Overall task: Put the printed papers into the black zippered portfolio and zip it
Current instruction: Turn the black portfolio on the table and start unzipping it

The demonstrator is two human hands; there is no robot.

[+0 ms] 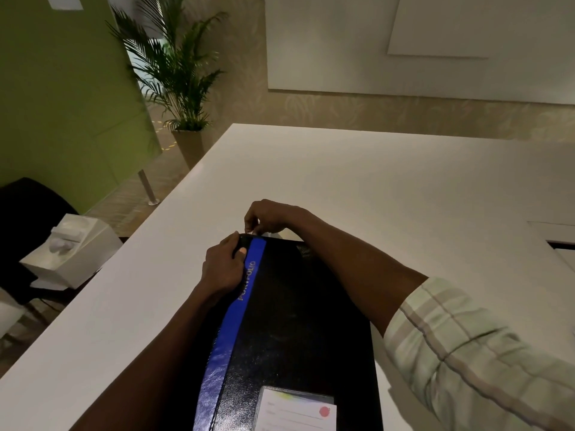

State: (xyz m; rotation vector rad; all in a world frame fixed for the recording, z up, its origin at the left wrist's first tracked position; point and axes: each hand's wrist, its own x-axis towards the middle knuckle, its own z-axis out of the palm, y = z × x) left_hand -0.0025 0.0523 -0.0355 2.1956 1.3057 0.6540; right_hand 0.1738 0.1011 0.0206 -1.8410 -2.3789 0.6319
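Lying nearest, at the near edge of the black cover: one white label card (297,410) with a red dot, tucked in a clear pocket. Resting flat and closed on the white tabletop (389,188), long side running from near to far: one black zippered portfolio (295,321), with one blue strip (236,309) along its left side. Gripping the far left corner, thumb curled over the blue strip: the left hand (222,267), apparently bracing the case so it is not sliding while the zip is being worked. Pinching something small and pale at the far edge, just beyond that corner, fingers curled tight: the right hand (267,217), probably holding the zipper pull, though too small to tell for sure. Printed papers: none showing, presumably already inside. Zip closure seemingly under way, extent hidden. Standing well off the tabletop to the left: one white tissue box (71,250); farther away, one potted palm (177,66).
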